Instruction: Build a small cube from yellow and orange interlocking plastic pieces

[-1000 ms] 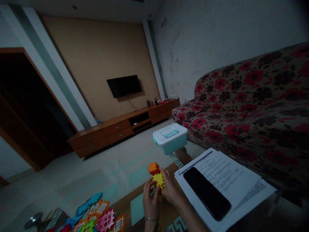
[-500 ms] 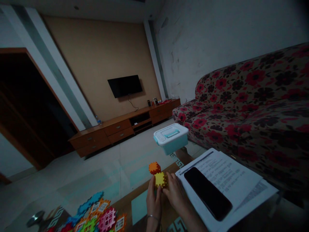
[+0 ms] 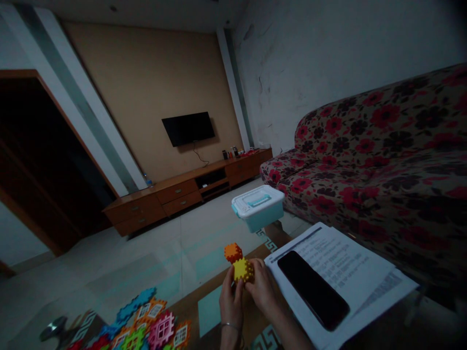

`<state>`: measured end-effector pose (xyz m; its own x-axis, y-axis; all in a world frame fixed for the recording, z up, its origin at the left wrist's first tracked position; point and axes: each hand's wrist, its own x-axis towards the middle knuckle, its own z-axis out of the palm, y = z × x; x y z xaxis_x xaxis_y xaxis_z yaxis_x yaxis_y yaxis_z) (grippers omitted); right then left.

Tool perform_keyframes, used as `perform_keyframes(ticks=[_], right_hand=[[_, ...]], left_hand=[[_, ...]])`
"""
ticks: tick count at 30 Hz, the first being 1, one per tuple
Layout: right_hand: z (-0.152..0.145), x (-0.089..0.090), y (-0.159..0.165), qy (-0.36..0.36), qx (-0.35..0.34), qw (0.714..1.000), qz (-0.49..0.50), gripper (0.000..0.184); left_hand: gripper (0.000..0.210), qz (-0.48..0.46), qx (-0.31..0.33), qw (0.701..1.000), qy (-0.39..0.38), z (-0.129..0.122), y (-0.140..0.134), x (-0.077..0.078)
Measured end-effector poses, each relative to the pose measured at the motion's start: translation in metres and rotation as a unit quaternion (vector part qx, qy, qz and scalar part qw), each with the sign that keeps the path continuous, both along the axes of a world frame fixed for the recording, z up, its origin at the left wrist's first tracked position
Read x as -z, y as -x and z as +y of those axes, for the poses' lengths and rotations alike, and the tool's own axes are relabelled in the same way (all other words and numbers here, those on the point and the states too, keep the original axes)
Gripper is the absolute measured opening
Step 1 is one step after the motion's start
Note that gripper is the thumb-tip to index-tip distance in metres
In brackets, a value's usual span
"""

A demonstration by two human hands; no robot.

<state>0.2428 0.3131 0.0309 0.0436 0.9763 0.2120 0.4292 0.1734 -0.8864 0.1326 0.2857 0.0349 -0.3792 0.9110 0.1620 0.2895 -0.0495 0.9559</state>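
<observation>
Between both hands is a yellow cube [image 3: 241, 270] of interlocking toy panels with notched edges, held above the table. My left hand [image 3: 231, 302] grips its left side, with the thumb at the lower edge. On the right side, my right hand [image 3: 263, 288] has its fingers closed around the cube. Just beyond it stands an orange block [image 3: 232, 252] of the same notched panels. Loose panels lie to the left, among them a pink window panel [image 3: 161, 330], a green one [image 3: 133, 339] and a blue one [image 3: 135, 304].
Papers [image 3: 368, 277] lie to the right with a black phone [image 3: 314, 290] on top. A lidded turquoise box [image 3: 264, 216] stands at the glass table's [image 3: 153, 272] far end. Beyond are a floral sofa [image 3: 339, 146] and a wooden TV cabinet [image 3: 175, 197].
The yellow cube has turned and tilted slightly in my hands, showing more of its right side. Both hands still hold it, and the things around stay put.
</observation>
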Motion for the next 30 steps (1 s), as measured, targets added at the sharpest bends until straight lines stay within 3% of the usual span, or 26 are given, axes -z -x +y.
perform_keyframes(ticks=[5,12,19,24,30], right_hand=[[0.002,-0.003,0.000,0.017,-0.007,1.000,0.016,0.079],[0.004,-0.002,0.001,0.011,-0.025,1.000,0.000,0.077],[0.001,-0.002,0.001,0.008,-0.026,0.999,-0.017,0.082],[-0.005,-0.017,-0.006,0.036,-0.033,0.998,-0.036,0.085],[-0.010,-0.031,-0.011,0.072,-0.046,0.991,-0.104,0.089]], left_hand=[[0.064,-0.001,0.005,1.000,-0.018,0.004,0.002,0.012],[0.064,0.003,0.012,0.999,-0.039,0.008,0.006,0.027],[0.063,0.024,0.045,0.999,-0.017,0.001,0.005,0.015],[0.071,-0.003,0.002,1.000,-0.011,0.001,0.004,0.012],[0.070,0.001,0.015,1.000,-0.002,-0.001,0.006,0.007]])
